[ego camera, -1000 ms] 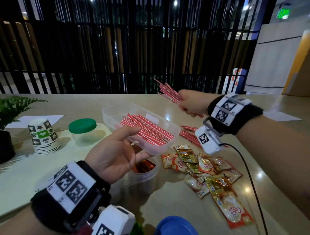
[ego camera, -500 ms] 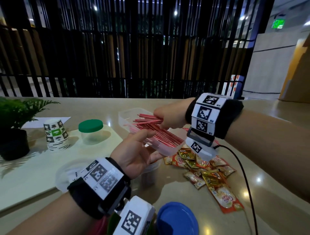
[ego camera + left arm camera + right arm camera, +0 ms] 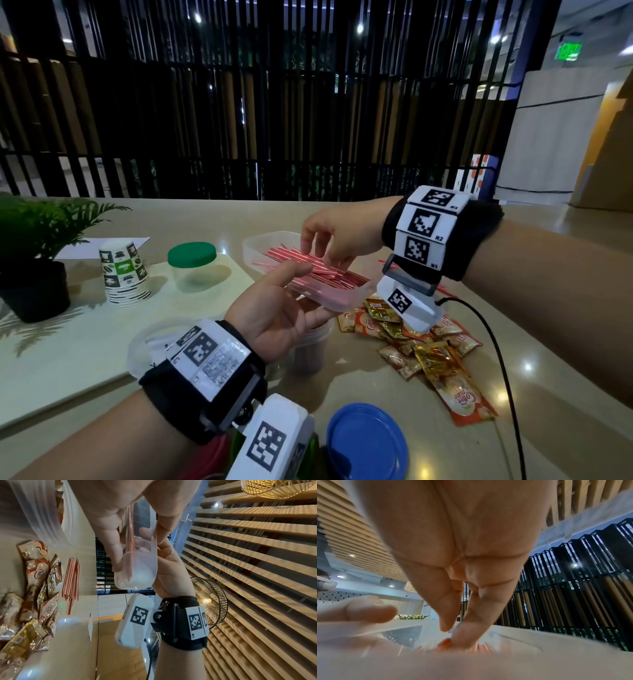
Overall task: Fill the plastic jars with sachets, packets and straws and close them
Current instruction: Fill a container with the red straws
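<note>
Clear tray (image 3: 260, 245) of red-and-white straws (image 3: 308, 270) held tilted above the tabletop (image 3: 342, 212), over a clear jar (image 3: 310, 349) standing below its near end; jar contents too dim to tell. Supported from beneath by the left hand (image 3: 274, 308), palm up, thumb along the near rim, fingers curled under the tray's clear wall as seen from the left wrist; grip closed around the tray. Reaching into the tray from the far side, the right hand (image 3: 339, 236), fingers pointing down and loosely spread, fingertips (image 3: 462, 641) touching the straws; nothing visibly pinched between them. Left of the tray, a closed jar with green lid (image 3: 192, 254), seemingly with nothing inside, on a pale mat (image 3: 68, 342); further left, a stack of patterned paper cups (image 3: 125, 272) and a potted plant (image 3: 30, 260). Nearer than the tray, a clear lid (image 3: 147, 342) partly behind the left wristband; a blue lid (image 3: 366, 442) lying flat near the lower edge. Right of the tray, under the right wrist, a heap of coffee sachets (image 3: 428, 346) on the tabletop; beyond the heap, a few loose straws (image 3: 72, 577) lying side by side.
</note>
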A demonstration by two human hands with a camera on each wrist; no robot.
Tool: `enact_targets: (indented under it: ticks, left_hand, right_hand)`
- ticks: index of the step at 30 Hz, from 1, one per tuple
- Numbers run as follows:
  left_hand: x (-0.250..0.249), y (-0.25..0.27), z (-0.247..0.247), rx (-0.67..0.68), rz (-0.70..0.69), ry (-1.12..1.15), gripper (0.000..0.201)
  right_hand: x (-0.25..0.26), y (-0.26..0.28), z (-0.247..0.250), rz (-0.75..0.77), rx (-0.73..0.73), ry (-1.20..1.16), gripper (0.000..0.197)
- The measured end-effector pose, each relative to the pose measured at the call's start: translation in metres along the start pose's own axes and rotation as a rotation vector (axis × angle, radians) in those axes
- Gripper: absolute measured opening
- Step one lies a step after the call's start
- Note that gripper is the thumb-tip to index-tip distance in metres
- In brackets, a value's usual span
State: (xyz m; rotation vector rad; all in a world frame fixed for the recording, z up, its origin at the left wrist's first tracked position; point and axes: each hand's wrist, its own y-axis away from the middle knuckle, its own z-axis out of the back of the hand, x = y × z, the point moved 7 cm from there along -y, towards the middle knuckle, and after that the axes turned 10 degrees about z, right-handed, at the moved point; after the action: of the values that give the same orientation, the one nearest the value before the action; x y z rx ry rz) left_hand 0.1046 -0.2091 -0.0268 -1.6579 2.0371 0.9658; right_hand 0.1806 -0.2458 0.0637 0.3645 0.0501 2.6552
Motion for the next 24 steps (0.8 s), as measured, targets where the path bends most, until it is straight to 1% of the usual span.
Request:
enact_targets:
  ticks: [2,4,6,8,10,12,14,16,19,21,24]
  left_hand:
    - [-0.001,-0.001,0.000,-0.005,-0.004,0.001,0.052]
    - [-0.002,-0.002,0.001,0.000,-0.007,-0.017,0.061]
    - [-0.003,-0.003,0.003,0.001,-0.006,-0.035,0.070]
    - [-0.004,-0.004,0.006,-0.015,-0.010,-0.036,0.072]
    - [-0.007,-0.003,0.007,-0.014,-0.036,-0.038,0.069]
    - [-0.011,-0.001,0.007,0.017,-0.078,-0.056,0.063]
    - [-0.015,0.002,0.008,0.039,-0.113,-0.077,0.059]
    - [-0.019,0.005,0.010,0.049,-0.127,-0.092,0.058]
    - [-0.024,0.005,0.013,0.040,-0.138,-0.099,0.056]
    - [-0.026,0.002,0.013,0.035,-0.143,-0.113,0.054]
    - [-0.027,-0.001,0.013,0.058,-0.150,-0.141,0.046]
  right_hand:
    - [-0.002,-0.001,0.002,0.016,-0.015,-0.033,0.025]
    - [-0.004,-0.001,0.001,0.028,-0.007,-0.128,0.019]
    - [-0.006,0.000,-0.001,0.043,0.024,-0.181,0.018]
    - [-0.010,0.003,0.003,0.059,0.037,-0.188,0.019]
    - [-0.018,0.007,0.013,0.057,-0.018,-0.207,0.017]
    - [-0.035,0.014,0.028,0.026,-0.138,-0.272,0.014]
    - [-0.062,0.019,0.040,-0.039,-0.244,-0.302,0.012]
    - [-0.097,0.022,0.040,-0.138,-0.283,-0.263,0.011]
    - [-0.158,0.024,0.019,-0.317,-0.228,-0.207,0.008]
    - [-0.189,0.026,0.001,-0.419,-0.171,-0.191,0.006]
    - [-0.219,0.025,-0.019,-0.512,-0.048,-0.041,0.021]
